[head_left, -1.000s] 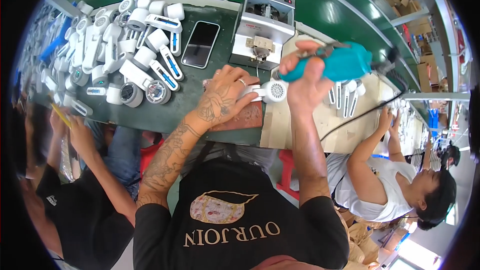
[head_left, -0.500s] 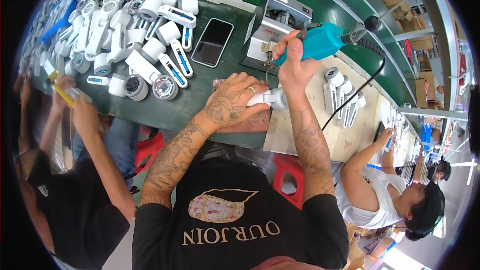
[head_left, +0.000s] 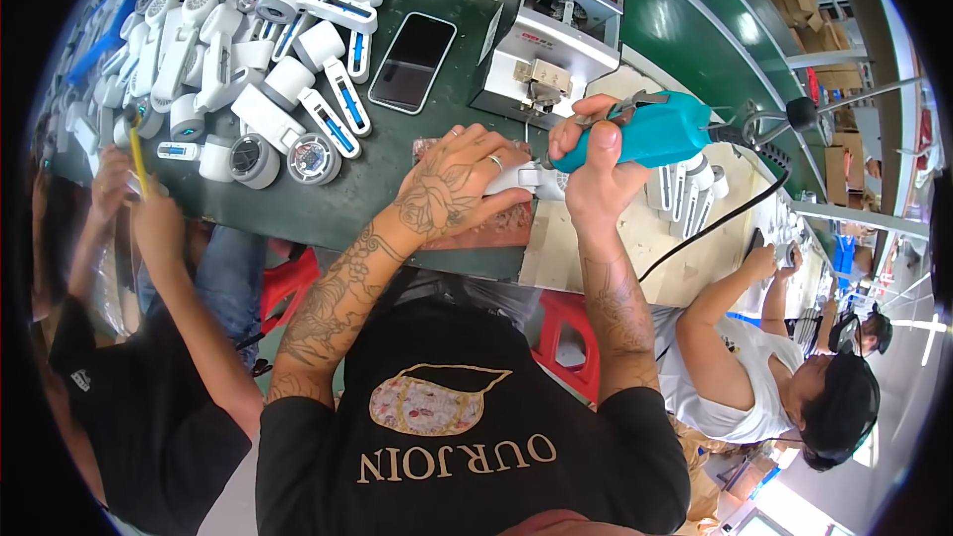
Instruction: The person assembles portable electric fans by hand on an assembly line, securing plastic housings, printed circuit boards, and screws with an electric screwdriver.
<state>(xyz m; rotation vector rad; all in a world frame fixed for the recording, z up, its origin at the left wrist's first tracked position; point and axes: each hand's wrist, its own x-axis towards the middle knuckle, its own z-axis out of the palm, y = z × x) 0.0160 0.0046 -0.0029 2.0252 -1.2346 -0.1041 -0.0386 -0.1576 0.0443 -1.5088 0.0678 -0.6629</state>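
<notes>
Pinning the white handheld fan [head_left: 524,179] under your left hand [head_left: 452,184], you are gripping the teal electric screwdriver [head_left: 650,134] in your right hand [head_left: 591,174]; its bit could be slipping toward your left fingers [head_left: 501,161].

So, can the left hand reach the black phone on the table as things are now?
Probably yes. The left hand rests on a white part, and the black phone lies flat just beyond it, with bare green table between them. It would first have to let go of the part.

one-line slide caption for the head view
Right hand grips a teal electric screwdriver while the left hand steadies a white part on the green bench.
</notes>
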